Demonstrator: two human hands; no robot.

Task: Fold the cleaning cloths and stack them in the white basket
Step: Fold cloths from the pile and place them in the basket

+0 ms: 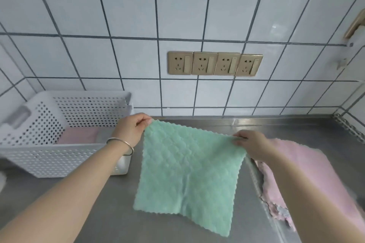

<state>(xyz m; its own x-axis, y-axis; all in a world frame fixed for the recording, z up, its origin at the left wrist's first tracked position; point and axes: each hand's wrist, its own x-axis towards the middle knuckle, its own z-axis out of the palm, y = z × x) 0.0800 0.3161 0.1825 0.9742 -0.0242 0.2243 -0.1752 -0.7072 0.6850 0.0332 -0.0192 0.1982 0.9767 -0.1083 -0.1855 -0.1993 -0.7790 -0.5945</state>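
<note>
Pinching the green cloth [187, 173] by its top corners, the left hand [132, 129] and right hand [250, 144] hold it spread beside the white basket [49, 156].

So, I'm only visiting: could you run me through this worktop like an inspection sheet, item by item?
Surface: steel counter, bare metal in front of the person.
Job's things: green cloth held up unfolded by its two top corners; white basket at left with a folded pink cloth inside; more pink cloths heaped at right.
Clutter: nothing seen.
Grippers: no robot here; left hand pinches the cloth's left corner, right hand pinches its right corner; a bangle on the left wrist.
Cables: nothing seen.
Surroundings: white tiled wall with a row of four sockets, nothing plugged in.
</note>
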